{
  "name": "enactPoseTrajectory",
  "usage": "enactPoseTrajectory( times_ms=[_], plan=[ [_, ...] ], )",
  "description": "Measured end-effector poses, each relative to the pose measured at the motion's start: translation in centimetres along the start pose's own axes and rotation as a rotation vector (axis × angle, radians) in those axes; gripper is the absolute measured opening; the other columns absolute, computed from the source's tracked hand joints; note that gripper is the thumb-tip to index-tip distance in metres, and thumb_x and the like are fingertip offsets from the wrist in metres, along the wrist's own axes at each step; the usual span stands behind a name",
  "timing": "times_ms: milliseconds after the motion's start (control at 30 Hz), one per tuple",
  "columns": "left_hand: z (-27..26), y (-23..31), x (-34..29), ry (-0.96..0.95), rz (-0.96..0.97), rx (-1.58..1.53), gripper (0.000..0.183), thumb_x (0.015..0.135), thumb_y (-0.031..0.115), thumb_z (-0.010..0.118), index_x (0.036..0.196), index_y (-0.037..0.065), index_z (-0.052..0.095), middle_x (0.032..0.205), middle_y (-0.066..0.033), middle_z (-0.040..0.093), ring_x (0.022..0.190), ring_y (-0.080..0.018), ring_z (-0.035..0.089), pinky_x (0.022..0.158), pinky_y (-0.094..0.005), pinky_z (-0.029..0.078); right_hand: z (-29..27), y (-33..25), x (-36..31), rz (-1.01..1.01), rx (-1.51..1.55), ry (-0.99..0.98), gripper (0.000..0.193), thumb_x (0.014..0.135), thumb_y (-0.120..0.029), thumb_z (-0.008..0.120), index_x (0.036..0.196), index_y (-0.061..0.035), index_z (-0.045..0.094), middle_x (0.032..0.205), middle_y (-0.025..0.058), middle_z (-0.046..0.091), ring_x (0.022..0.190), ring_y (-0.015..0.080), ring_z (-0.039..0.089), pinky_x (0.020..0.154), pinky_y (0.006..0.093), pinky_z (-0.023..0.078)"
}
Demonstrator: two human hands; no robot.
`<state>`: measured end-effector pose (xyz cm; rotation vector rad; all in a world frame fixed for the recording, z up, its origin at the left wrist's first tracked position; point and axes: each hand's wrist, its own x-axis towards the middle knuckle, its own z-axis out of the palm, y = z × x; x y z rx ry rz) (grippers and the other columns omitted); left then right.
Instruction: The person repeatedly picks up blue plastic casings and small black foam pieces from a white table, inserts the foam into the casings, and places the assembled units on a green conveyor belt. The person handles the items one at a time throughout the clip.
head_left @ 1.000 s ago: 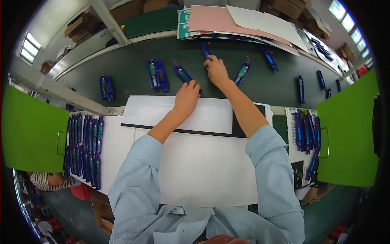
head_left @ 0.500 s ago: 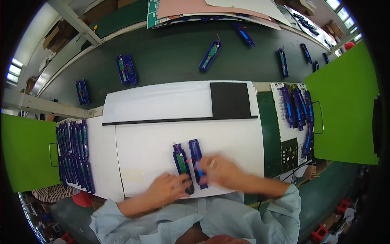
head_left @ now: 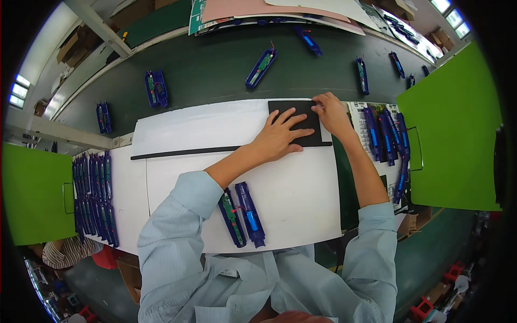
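Note:
My left hand (head_left: 281, 133) lies flat with fingers spread across a black square sheet (head_left: 319, 137) on the white work board (head_left: 291, 199). At that sheet's upper right corner, my right hand (head_left: 332, 114) has its thumb and fingers pinched together. Whether it grips the sheet or a small piece is hard to make out. Two dark blue plastic housing halves lie side by side near my body, untouched. The left half (head_left: 233, 219) carries a green circuit board; the right half (head_left: 249, 212) holds a bright blue cylindrical cell. A thin red wire runs between them.
A black strip (head_left: 188, 153) crosses the board. Rows of housings with circuit boards (head_left: 96, 196) lie at left; housings with blue cells (head_left: 388, 134) lie at right. Green panels (head_left: 37, 194) flank both sides. Several housings, including one tilted (head_left: 261, 68), lie on the dark green bench beyond.
Both hands have left the two housing halves and reached forward to the black sheet. My left hand now lies on it, while my right hand pinches at its corner.

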<state>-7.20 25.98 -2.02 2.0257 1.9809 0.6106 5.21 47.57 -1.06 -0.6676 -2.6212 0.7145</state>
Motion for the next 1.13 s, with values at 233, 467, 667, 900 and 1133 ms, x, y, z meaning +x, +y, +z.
enactPoseTrajectory(
  times_ms=[233, 467, 667, 900, 1133],
  plan=[
    [-0.1, 0.9, 0.5, 0.022, 0.011, 0.039, 0.056, 0.099, 0.045, 0.073, 0.152, 0.033, 0.061, 0.170, -0.0074, 0.040, 0.162, -0.0355, 0.026, 0.128, -0.0642, 0.020, 0.9, 1.7, -0.8, -0.130, 0.222, 0.243, 0.015, 0.090, -0.006, 0.079, 0.103, -0.0038, 0.071, 0.099, 0.0131, 0.066, 0.092, 0.0286, 0.068, 0.084, 0.0403, 0.055],
    [-6.5, 4.8, -9.9, 0.364, -0.179, -0.174, 0.038, 0.093, 0.032, 0.080, 0.125, 0.014, 0.073, 0.132, -0.0082, 0.070, 0.128, -0.0314, 0.060, 0.108, -0.0553, 0.034, -2.4, -9.7, -11.2, 0.208, 0.738, -0.135, 0.012, 0.101, -0.008, 0.072, 0.111, -0.0023, 0.070, 0.106, 0.0050, 0.067, 0.094, 0.0129, 0.065, 0.089, 0.0277, 0.052],
    [-2.3, 18.0, -25.8, 0.320, -0.291, 0.033, 0.038, 0.087, 0.031, 0.083, 0.123, 0.019, 0.075, 0.123, 0.0029, 0.069, 0.118, -0.0132, 0.061, 0.110, -0.0467, 0.030, 1.2, -16.0, -18.0, 0.136, 0.795, -0.685, 0.012, 0.101, -0.010, 0.072, 0.111, -0.0042, 0.070, 0.106, 0.0060, 0.062, 0.100, 0.0171, 0.063, 0.094, 0.0320, 0.051],
    [2.8, 19.0, -27.5, 0.340, -0.362, 0.128, 0.044, 0.085, 0.023, 0.083, 0.128, 0.023, 0.077, 0.128, 0.0076, 0.072, 0.113, -0.0125, 0.063, 0.113, -0.0443, 0.026, 2.3, -18.1, -18.9, 0.137, 0.594, -0.757, 0.013, 0.099, -0.014, 0.075, 0.107, -0.0037, 0.073, 0.105, 0.0074, 0.059, 0.100, 0.0215, 0.061, 0.094, 0.0348, 0.051],
    [2.9, 18.9, -27.9, 0.342, -0.356, 0.106, 0.041, 0.091, 0.021, 0.075, 0.132, 0.023, 0.076, 0.131, 0.0068, 0.070, 0.123, -0.0105, 0.060, 0.113, -0.0449, 0.028, 2.7, -18.8, -19.3, 0.125, 0.580, -0.714, 0.013, 0.099, -0.014, 0.075, 0.107, -0.0036, 0.073, 0.105, 0.0079, 0.059, 0.099, 0.0223, 0.061, 0.093, 0.0349, 0.051]
  ],
)
